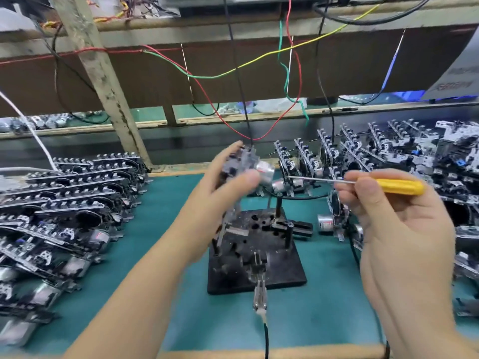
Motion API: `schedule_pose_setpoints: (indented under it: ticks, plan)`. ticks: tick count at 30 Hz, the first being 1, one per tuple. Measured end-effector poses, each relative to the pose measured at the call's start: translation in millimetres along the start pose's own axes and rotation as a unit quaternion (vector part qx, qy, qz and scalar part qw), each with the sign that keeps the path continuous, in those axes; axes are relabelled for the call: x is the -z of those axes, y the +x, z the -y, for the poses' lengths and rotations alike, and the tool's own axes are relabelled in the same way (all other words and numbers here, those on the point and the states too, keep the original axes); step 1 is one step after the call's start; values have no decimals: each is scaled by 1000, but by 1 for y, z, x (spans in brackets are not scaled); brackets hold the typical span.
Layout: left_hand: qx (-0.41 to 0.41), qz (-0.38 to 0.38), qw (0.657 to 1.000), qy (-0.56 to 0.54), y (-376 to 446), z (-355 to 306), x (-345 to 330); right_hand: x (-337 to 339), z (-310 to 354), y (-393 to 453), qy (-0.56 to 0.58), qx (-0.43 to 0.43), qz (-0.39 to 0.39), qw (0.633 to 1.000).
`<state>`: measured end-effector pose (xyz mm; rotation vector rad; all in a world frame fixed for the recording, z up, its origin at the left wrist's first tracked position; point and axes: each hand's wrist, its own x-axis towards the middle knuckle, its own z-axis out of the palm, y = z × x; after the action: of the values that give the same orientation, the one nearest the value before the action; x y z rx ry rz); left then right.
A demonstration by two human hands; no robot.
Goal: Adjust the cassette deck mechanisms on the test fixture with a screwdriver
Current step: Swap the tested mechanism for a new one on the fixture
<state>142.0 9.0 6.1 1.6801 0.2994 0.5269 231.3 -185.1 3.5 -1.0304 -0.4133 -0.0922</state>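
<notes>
We hold one cassette deck mechanism [243,168] in our left hand [220,193], lifted above the black test fixture [274,265] and not seated on it; the fingers and thumb grip it around its body, and it looks blurred. Our right hand [394,218] pinches the yellow-handled screwdriver [363,183] between thumb and fingers, its thin blade pointing left toward the held unit without touching it. The fixture stands on the green counter [166,301] with nothing mounted on its posts. Many mechanisms lie in a stacked pile on the left [64,193] and another group stands on the right [388,151]; we cannot tell which are already adjusted. We judge that much work remains.
</notes>
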Motion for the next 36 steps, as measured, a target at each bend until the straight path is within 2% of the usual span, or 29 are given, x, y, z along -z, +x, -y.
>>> schedule_pose_setpoints:
  ticks: [2,6,8,10,12,14,20,23,27,31,36]
  plan:
    - [54,1,984,-169,-18,3,-1,-15,5,-1,-1,-11,19,1000]
    - [64,-7,955,-291,-43,7,-5,-28,1,15,-62,-147,137,978]
    - [50,-22,941,-334,-48,7,-6,-28,4,17,-83,-153,151,973]
    - [46,-36,931,-361,-51,6,-6,-33,4,7,-82,-98,113,985]
    - [37,-35,932,-358,-54,5,-7,-29,4,-11,-50,-8,92,995]
    - [26,-32,939,-340,-57,5,-8,-24,-1,-19,-9,15,96,995]
    - [-42,-102,984,-142,-64,12,-12,-24,-4,-19,46,-76,97,991]
    - [-103,-66,989,-80,-68,15,-13,-23,-3,-17,47,-93,87,991]
    - [-64,-72,977,-188,-69,13,-15,-22,1,-17,30,-61,105,992]
    - [-38,-82,966,-243,-69,9,-16,-21,5,-17,16,-23,130,991]
    - [-24,-84,956,-281,-71,8,-16,-20,4,-18,9,-18,139,990]
